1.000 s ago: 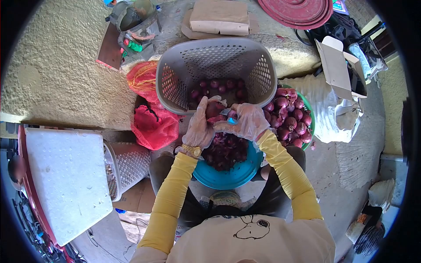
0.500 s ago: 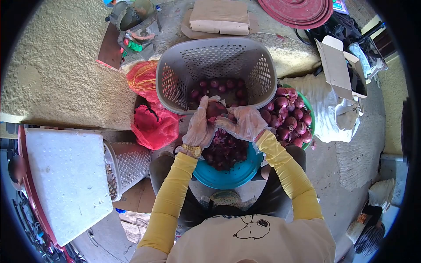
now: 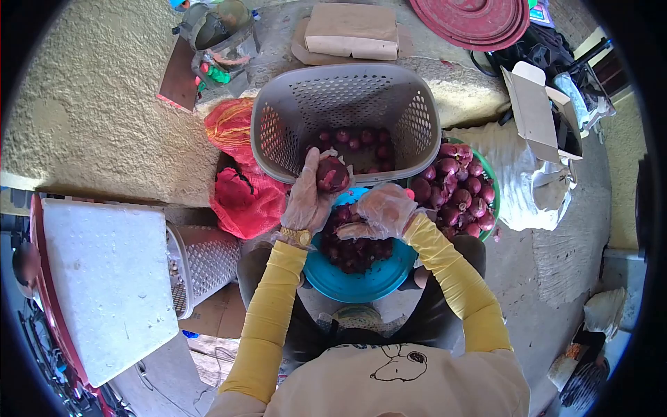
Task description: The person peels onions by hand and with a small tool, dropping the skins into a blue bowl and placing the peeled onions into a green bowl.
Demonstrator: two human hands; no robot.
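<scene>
My left hand (image 3: 306, 198), in a clear plastic glove, is closed around a red onion (image 3: 333, 174) at the near rim of the grey perforated basket (image 3: 269, 167). My right hand (image 3: 383, 214), gloved too, hovers over the blue basin (image 3: 356, 283) with thumb and fingers apart and nothing visible between them. Loose purple onion skins (image 3: 365, 256) are heaped in that basin. Several red onions (image 3: 354, 144) lie on the basket's floor. Close to my right wrist, a green basin (image 3: 496, 182) is piled with more red onions (image 3: 462, 198).
Red mesh sacks (image 3: 243, 201) lie left of the basket. A white foam board (image 3: 104, 285) and a second perforated basket (image 3: 208, 260) stand farther left. Right of the green basin is a white sack (image 3: 524, 194). Flattened cardboard (image 3: 351, 31) and a red lid (image 3: 471, 21) rest on the ledge behind.
My right hand has come away from the onion and dropped toward the blue basin, its fingers spreading. The left hand has shifted slightly left with the onion.
</scene>
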